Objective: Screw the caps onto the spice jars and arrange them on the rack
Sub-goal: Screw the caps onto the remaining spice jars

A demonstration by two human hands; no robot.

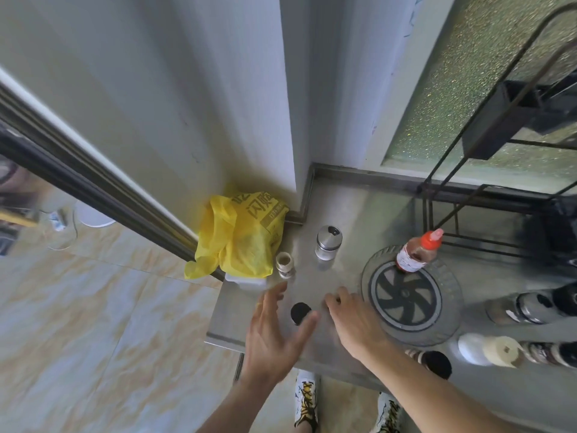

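An uncapped small spice jar [284, 264] stands on the steel counter [340, 207] beside a yellow bag. A black cap [299, 312] lies flat on the counter between my hands. My left hand [274, 326] hovers open just left of the cap, fingers spread toward the jar. My right hand [352, 320] rests palm down right of the cap, holding nothing. A steel-lidded shaker jar [327, 242] stands further back. The black wire rack [487, 195] rises at the far right.
A yellow plastic bag [243, 235] sits at the counter's left corner. A red-capped sauce bottle [418, 251] stands on a round turntable [409, 295]. Several jars and caps lie blurred at the right edge [530, 304]. The counter's front edge is near my feet.
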